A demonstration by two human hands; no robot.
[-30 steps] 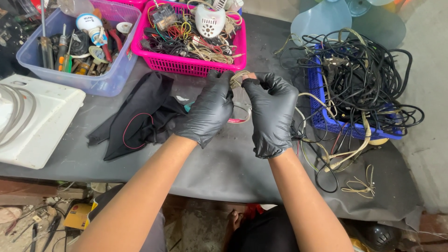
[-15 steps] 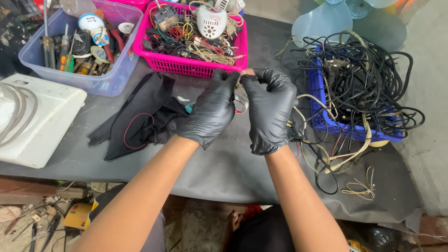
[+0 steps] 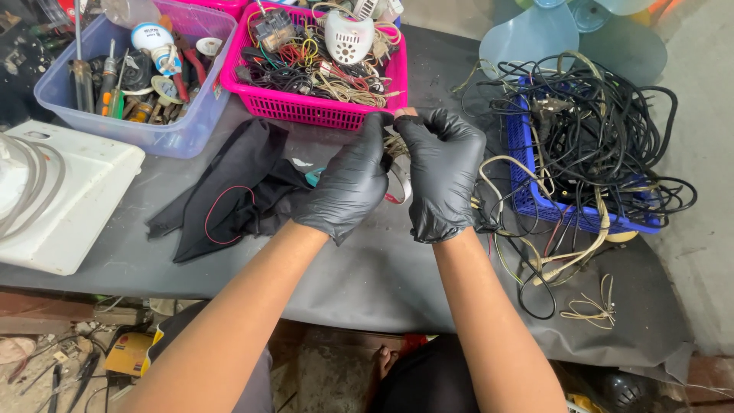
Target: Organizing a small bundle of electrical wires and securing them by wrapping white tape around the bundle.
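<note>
2 baskets are sitting behind the hands – tool bin (image 3: 138, 84) left, wire basket (image 3: 321, 69) beside it – cable crate (image 3: 566, 153) lying right.

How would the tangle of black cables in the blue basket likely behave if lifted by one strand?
The black cables look floppy and interlooped, so several would probably rise together. Loops overhang the blue basket, so it might drag or tip.

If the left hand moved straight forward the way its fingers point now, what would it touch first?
Most likely the pink basket of wires: the left hand points up and away toward its near wall. Height above the table is unclear, so it may pass over the rim.
</note>
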